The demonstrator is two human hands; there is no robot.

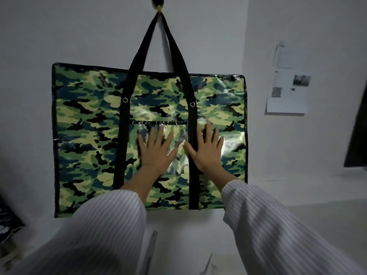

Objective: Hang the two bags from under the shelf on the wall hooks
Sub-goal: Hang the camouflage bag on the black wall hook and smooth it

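Centre of the frame, flat against the pale wall (39, 36): one large camouflage bag (89, 126) — glossy woven plastic in green, yellow and black, with black edging, a front pocket seam across its middle and two metal eyelets on the straps. Its black handles (174, 50) rise to a point and loop over a wall hook (158, 5) at the top centre edge of the frame; the bag hangs from it, its upper edge slightly tilted, higher on the left.

Lower centre, on the bag's front panel: left hand (156, 151), palm down, fingers spread wide and flat on the pocket area, gripping nothing. Just beside it to the right: right hand (208, 149), likewise spread open and pressed flat, its thumb lying over the right-hand black vertical strap (193, 185), holding nothing. The two hands are near each other but apart.

Bottom of the frame: two striped white sleeves (268, 225) running up to the wrists.

Right of the frame, on the adjoining wall: printed paper sheets (288, 96) pinned up — text too small to read.

Lower left edge: part of a dark patterned item (8, 223), too cut off to identify.
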